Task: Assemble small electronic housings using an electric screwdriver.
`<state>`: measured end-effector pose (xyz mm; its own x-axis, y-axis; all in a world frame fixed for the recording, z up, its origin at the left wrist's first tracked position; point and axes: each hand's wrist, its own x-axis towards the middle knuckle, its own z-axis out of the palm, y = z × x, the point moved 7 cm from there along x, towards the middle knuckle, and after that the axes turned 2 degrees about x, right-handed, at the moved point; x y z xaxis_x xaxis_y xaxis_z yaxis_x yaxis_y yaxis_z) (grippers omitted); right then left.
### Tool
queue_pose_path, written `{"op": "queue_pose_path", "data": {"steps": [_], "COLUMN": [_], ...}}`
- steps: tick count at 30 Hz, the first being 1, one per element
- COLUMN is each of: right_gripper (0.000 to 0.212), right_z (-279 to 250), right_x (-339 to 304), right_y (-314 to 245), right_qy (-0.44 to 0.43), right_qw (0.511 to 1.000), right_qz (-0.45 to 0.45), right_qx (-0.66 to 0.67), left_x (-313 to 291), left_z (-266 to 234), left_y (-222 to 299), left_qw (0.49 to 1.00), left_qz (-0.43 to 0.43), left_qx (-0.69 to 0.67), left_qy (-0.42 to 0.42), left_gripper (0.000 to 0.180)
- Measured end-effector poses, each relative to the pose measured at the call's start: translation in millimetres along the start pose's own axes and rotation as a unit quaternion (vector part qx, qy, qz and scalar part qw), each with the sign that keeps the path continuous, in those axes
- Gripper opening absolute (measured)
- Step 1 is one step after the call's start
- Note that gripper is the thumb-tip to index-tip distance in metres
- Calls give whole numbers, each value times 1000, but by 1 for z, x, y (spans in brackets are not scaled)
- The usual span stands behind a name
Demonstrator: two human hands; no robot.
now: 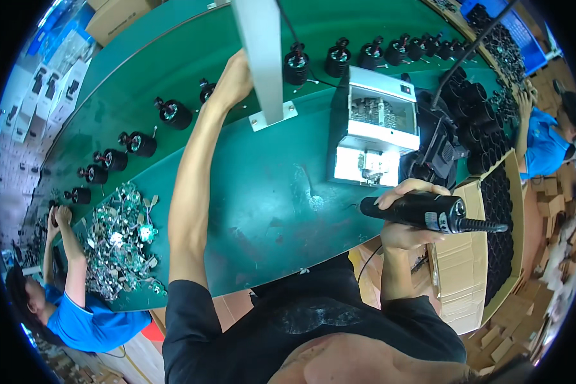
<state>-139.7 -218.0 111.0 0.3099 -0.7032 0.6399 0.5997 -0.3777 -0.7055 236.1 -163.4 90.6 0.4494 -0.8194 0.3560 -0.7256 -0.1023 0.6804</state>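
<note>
My right hand [406, 230] is wrapped round a black electric screwdriver [413, 212], held level over the table's front edge, with its ribbed cord end to the right. My left arm stretches far across the table, and my left hand [235, 80] is over the green belt. A metal post hides its fingertips, so any grip there cannot be seen. Next to that hand is a black cylindrical housing [207, 91], partly covered by my forearm. Another housing [296, 66] stands just right of the post. Right of centre sits a white screw feeder [383, 133] with a clear window.
More black housings [174, 113] line the curved belt. A heap of small circuit boards [118, 240] lies left on the green table [269, 211]. Black cups [477, 109] and a carton [464, 256] of black parts stand right. The metal post [262, 57] rises ahead. Two co-workers in blue flank me.
</note>
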Motion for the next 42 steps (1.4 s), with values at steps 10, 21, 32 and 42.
{"op": "queue_pose_path", "data": {"steps": [10, 21, 32, 42], "right_gripper": [76, 74, 74, 80], "right_z": [10, 9, 45, 38], "right_x": [-4, 1, 81, 59], "right_y": [-8, -4, -70, -46], "right_qy": [-45, 24, -174, -28], "right_qw": [998, 999, 960, 996], "right_qz": [-29, 7, -219, -46], "right_qx": [-20, -46, 17, 72], "left_x": [42, -82, -190, -194], "left_z": [62, -140, 58, 87], "left_y": [-45, 82, 115, 107], "left_qw": [995, 955, 991, 985], "left_qz": [70, -71, 34, 85], "left_qx": [-67, 88, -127, -150], "left_qy": [-14, 273, 6, 17], "left_gripper": [17, 21, 22, 24]}}
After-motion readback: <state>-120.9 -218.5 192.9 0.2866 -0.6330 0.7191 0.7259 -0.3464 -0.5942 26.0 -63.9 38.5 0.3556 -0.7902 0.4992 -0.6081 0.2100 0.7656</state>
